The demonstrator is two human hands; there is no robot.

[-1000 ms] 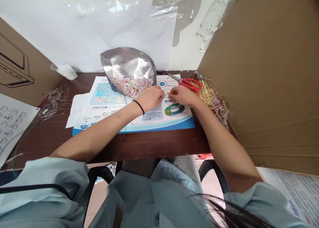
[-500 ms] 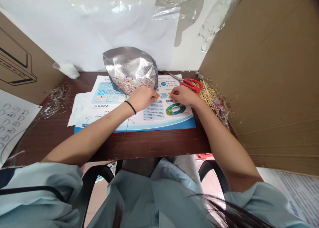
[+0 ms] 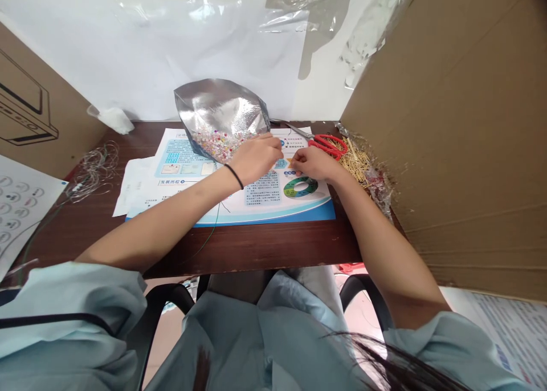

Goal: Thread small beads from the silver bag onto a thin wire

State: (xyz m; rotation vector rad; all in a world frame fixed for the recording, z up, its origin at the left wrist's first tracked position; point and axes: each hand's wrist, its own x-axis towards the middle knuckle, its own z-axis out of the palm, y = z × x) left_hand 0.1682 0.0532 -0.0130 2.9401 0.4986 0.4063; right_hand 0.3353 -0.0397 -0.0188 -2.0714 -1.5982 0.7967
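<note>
My left hand (image 3: 258, 155), with a black band at its wrist, is over the printed sheet (image 3: 265, 213), just in front of a silver foil bag (image 3: 222, 103). Its fingers are bent together; whatever they pinch is too small to make out. Small multicoloured beads (image 3: 222, 145) fill the bottom of the bag's open mouth. A short way to the right, my right hand (image 3: 315, 163) rests low over the same sheet, thumb and fingertips pinched. Nothing between them can be named. A thin green thread (image 3: 213, 225) trails from beneath my left forearm over the table edge.
Red-handled scissors (image 3: 329, 146) lie behind my right hand, beside a heap of thin golden sticks (image 3: 356, 162). Tangled clear thread (image 3: 96, 171) sits at the left. Cardboard walls (image 3: 461, 134) flank the brown table (image 3: 273, 245), and a white wall stands behind.
My left hand has moved right and slightly away from me, its fingers lifting up beside the bag's right edge. My right hand has stayed in nearly the same place, still pinched.
</note>
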